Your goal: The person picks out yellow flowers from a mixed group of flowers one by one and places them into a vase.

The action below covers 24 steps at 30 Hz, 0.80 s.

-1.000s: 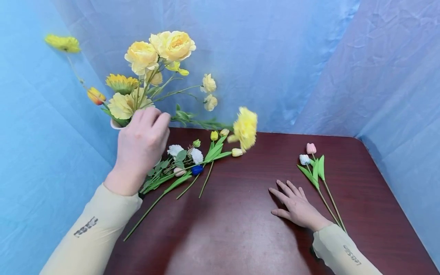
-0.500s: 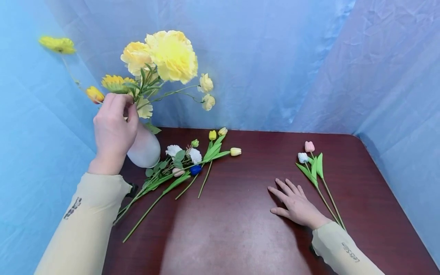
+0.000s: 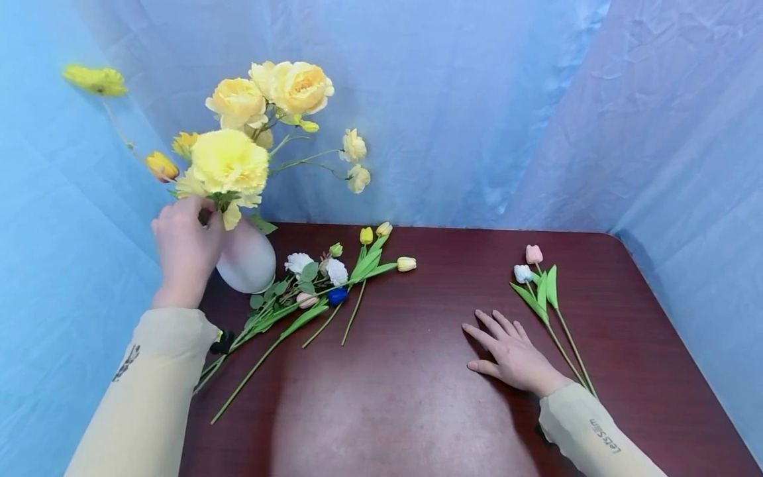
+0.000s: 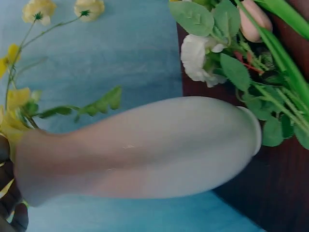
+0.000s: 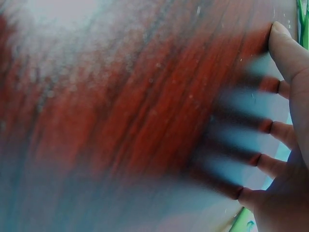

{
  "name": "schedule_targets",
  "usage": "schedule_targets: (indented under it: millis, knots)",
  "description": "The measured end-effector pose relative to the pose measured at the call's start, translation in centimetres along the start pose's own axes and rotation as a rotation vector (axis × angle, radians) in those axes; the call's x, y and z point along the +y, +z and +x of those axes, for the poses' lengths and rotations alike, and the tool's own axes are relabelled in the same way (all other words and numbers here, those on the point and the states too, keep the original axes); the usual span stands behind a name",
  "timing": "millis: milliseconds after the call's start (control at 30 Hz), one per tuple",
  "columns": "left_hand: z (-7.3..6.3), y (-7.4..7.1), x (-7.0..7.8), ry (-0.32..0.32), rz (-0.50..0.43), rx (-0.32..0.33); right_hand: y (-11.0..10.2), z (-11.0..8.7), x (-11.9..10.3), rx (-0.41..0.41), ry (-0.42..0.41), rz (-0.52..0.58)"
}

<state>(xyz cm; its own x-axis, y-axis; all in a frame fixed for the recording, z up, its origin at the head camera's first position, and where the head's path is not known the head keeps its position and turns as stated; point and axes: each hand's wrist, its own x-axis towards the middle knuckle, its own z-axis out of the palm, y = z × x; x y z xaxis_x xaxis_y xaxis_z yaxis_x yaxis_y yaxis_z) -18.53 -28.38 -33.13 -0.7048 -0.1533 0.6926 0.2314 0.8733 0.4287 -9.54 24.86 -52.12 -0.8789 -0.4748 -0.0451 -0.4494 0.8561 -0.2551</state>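
Observation:
My left hand point(image 3: 187, 248) is at the mouth of a white vase point(image 3: 249, 258), pinching a bright yellow carnation point(image 3: 229, 161) by its stem just under the head. The vase stands at the table's left and holds several yellow flowers, among them pale yellow roses point(image 3: 303, 88) and an orange-yellow tulip point(image 3: 161, 165). In the left wrist view the vase point(image 4: 145, 150) lies across the picture, and only dark fingers point(image 4: 6, 179) show at its rim. My right hand point(image 3: 515, 358) rests palm down on the table, fingers spread and holding nothing.
Beside the vase lie white flowers point(image 3: 336, 271), a blue tulip point(image 3: 337, 296) and yellow tulips point(image 3: 406, 264). A pink tulip point(image 3: 534, 254) and a light blue tulip point(image 3: 522, 273) lie beyond my right hand. Blue curtains point(image 3: 429, 119) surround the dark red table point(image 3: 381, 397).
My left hand has brought the carnation round from the right, upright over the vase, then lowered it to the vase's mouth. My right hand has stayed in place.

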Motion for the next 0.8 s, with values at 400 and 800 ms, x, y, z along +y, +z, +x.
schedule_targets:
  millis: [400,800]
  knots:
    - [-3.0,1.3,-1.4,-0.055,-0.025,0.118,0.0,0.0,0.1,0.002,-0.003,0.03]
    - [-11.0,8.1,-1.0,0.262,-0.06,-0.029,0.1,0.0,0.1,0.002,-0.003,0.033]
